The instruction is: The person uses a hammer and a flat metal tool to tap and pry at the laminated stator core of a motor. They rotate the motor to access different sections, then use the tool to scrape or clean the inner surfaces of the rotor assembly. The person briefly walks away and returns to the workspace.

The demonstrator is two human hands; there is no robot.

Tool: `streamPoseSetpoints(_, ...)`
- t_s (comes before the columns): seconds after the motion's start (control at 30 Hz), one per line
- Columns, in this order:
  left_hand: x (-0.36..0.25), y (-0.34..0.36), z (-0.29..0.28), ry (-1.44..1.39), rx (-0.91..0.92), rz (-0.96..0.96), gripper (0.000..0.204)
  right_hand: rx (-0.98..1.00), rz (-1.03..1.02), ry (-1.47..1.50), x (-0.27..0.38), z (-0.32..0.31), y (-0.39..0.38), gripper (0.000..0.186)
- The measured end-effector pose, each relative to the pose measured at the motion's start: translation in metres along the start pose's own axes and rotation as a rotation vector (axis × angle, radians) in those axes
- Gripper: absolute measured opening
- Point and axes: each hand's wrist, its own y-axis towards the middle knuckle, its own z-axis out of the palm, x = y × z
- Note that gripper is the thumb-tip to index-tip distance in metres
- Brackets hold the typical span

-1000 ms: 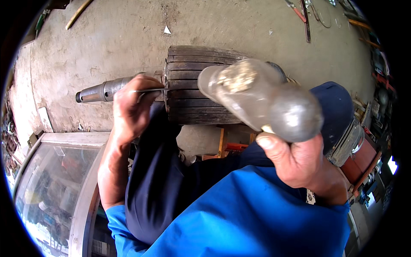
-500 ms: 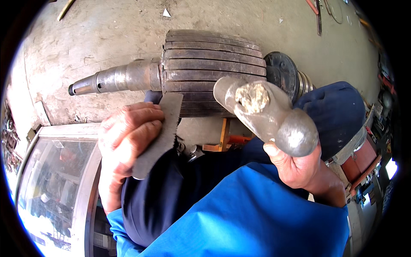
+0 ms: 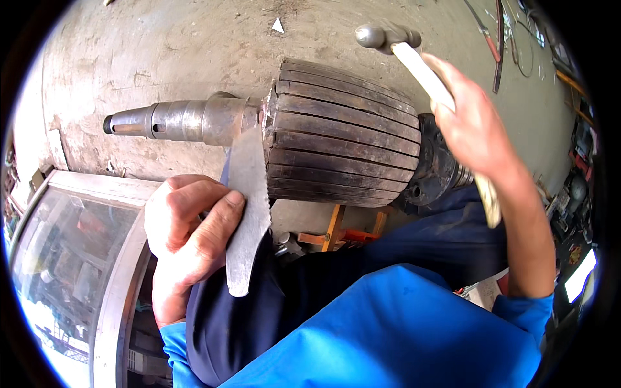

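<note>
In my left hand [image 3: 194, 226] is a flat grey saw blade piece [image 3: 252, 220] with a toothed edge, thumb pressed against its face. Its upper end meets, or overlaps in view, the near end of a slotted metal rotor [image 3: 346, 139], close to where the stepped shaft [image 3: 187, 121] begins. I cannot tell whether it touches. My right hand [image 3: 471, 123] is wrapped round the pale handle of a ball-peen hammer [image 3: 424, 74]. The hammer head is raised beyond the rotor's far right side, apart from it.
A dark round flange [image 3: 424, 184] sits at the rotor's right end, beside my knee. Below the rotor is an orange wooden stand [image 3: 333, 226]. A glass-fronted cabinet [image 3: 81, 252] stands at left. Tools, among them a red-handled one [image 3: 493, 48], lie on the floor at far right.
The hammer has gone from close in front of me up to the far right, its head now away from me. The blade is more upright, and the rotor appears slightly lower and further right.
</note>
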Motion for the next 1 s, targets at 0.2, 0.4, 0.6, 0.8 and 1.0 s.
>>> streamPoseSetpoints(0.2,0.032,-0.022,0.008,0.101,-0.161,0.022,0.050,0.286,-0.027,-0.342,-0.078,0.025,0.094,0.052)
streamPoseSetpoints(0.4,0.025,-0.009,0.013,0.206,-0.094,0.244,0.037,0.012,-0.249,-0.288,-0.036,0.021,0.052,0.036)
streamPoseSetpoints(0.6,0.010,-0.007,0.050,0.058,-0.206,0.525,0.018,0.349,-0.052,0.848,0.121,0.025,-0.058,0.039)
streamPoseSetpoints(0.8,0.017,-0.001,0.053,-0.087,0.049,0.719,0.013,0.221,0.269,0.949,0.095,0.049,-0.070,0.051)
streamPoseSetpoints(1.0,0.072,-0.033,0.034,-0.098,-0.184,-0.135,0.030,0.135,-0.253,0.048,0.052,0.046,-0.069,0.058)
